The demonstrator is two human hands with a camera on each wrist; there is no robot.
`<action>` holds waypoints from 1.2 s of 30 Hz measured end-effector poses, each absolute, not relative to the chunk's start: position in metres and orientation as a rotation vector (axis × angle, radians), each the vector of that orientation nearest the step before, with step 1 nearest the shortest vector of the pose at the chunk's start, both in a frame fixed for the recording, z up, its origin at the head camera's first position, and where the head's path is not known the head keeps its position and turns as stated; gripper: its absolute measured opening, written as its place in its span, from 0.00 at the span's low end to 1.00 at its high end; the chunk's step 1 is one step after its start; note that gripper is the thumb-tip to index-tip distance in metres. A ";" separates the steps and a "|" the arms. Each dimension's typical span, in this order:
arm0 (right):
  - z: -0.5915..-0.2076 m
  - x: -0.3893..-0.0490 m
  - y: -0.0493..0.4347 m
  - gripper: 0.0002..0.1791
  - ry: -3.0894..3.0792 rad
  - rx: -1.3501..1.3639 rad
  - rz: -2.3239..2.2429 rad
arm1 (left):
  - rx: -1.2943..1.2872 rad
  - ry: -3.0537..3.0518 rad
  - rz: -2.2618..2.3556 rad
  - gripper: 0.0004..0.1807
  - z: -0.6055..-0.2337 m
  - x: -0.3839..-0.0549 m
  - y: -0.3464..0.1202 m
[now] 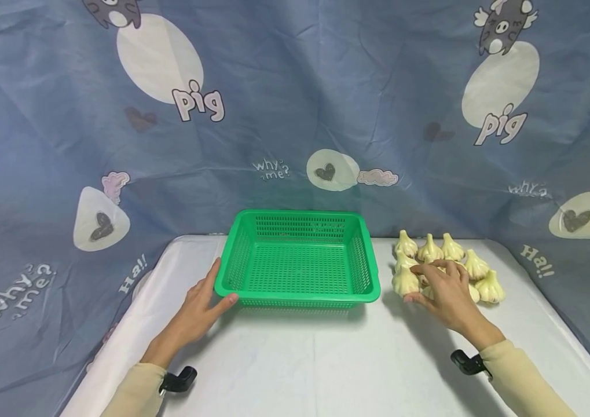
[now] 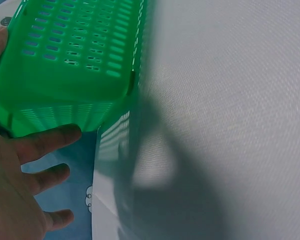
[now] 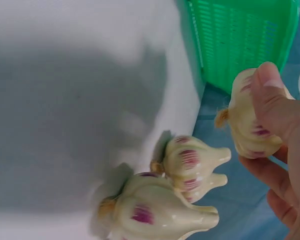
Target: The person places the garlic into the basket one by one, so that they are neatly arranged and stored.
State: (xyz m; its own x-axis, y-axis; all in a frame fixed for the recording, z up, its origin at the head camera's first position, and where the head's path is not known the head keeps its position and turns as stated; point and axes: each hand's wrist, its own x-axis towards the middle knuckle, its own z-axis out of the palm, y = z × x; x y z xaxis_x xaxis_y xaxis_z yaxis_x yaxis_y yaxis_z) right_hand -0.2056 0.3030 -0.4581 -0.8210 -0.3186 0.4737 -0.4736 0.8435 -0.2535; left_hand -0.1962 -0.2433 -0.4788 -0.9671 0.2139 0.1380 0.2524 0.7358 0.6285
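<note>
A green perforated plastic basket (image 1: 295, 298) sits at the back middle of the white table. My left hand (image 1: 193, 313) is at its front left corner, thumb along the front rim and the other fingers spread, fairly straight, beside the left wall. To the right of the basket, my right hand (image 1: 448, 298) pinches a garlic bulb (image 3: 247, 117) with purple streaks between thumb and fingers. In the right wrist view this bulb is off the table, its root tuft toward the tabletop. Other garlic bulbs (image 3: 160, 207) stand close by, some partly hidden by the hand in the head view.
Several garlic bulbs (image 1: 452, 248) are grouped at the table's back right. A blue cloth (image 1: 295, 104) with printed pigs and words hangs behind and at both sides. The white tabletop (image 1: 305, 365) stretches in front of the basket.
</note>
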 end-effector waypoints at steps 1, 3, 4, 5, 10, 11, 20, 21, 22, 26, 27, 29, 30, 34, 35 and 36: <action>-0.457 -0.206 0.303 0.32 -2.606 0.584 0.521 | -0.384 -2.874 -1.054 0.52 -0.479 -0.196 -0.243; -0.454 -0.207 0.302 0.33 -2.611 0.581 0.555 | -0.380 -2.873 -1.057 0.52 -0.480 -0.196 -0.243; -0.453 -0.207 0.302 0.33 -2.611 0.582 0.573 | -0.379 -2.871 -1.061 0.52 -0.481 -0.196 -0.243; -0.452 -0.208 0.301 0.33 -2.610 0.584 0.596 | -0.378 -2.869 -1.066 0.52 -0.481 -0.196 -0.243; -0.447 -0.213 0.298 0.35 -2.588 0.560 0.714 | -0.371 -2.870 -1.076 0.52 -0.483 -0.196 -0.243; -0.445 -0.214 0.297 0.35 -2.581 0.548 0.725 | -0.369 -2.871 -1.074 0.52 -0.483 -0.196 -0.243; -0.430 -0.230 0.289 0.35 -2.510 0.522 0.737 | -0.374 -2.853 -1.087 0.51 -0.486 -0.198 -0.243; -0.428 -0.232 0.289 0.36 -2.504 0.520 0.741 | -0.375 -2.848 -1.092 0.51 -0.486 -0.198 -0.242; -0.427 -0.234 0.288 0.36 -2.500 0.515 0.748 | -0.384 -2.842 -1.087 0.51 -0.487 -0.198 -0.243; -0.419 -0.240 0.283 0.36 -2.519 0.496 0.779 | -0.391 -2.828 -1.095 0.51 -0.489 -0.199 -0.243; -0.417 -0.241 0.282 0.36 -2.527 0.492 0.798 | -0.391 -2.827 -1.095 0.51 -0.490 -0.199 -0.243; -0.413 -0.244 0.280 0.36 -2.539 0.489 0.842 | -0.387 -2.823 -1.096 0.51 -0.492 -0.199 -0.244; -0.412 -0.246 0.278 0.36 -2.542 0.488 0.869 | -0.388 -2.817 -1.101 0.51 -0.493 -0.199 -0.244; -0.406 -0.251 0.274 0.36 -2.549 0.498 0.961 | -0.401 -2.782 -1.131 0.51 -0.496 -0.201 -0.244; -0.405 -0.252 0.273 0.36 -2.556 0.494 0.986 | -0.404 -2.774 -1.144 0.51 -0.497 -0.201 -0.244; -0.404 -0.253 0.272 0.36 -2.560 0.491 1.011 | -0.406 -2.766 -1.156 0.51 -0.497 -0.202 -0.244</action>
State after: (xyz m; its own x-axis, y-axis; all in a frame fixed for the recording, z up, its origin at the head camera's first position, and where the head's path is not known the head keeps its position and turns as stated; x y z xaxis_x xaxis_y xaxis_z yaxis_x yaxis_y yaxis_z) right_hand -0.2535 0.2723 -0.4041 -0.8811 -0.1899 0.4332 -0.4346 0.6862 -0.5833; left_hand -0.2016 -0.2438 -0.4971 -0.9573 0.2000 0.2086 0.2890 0.6728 0.6810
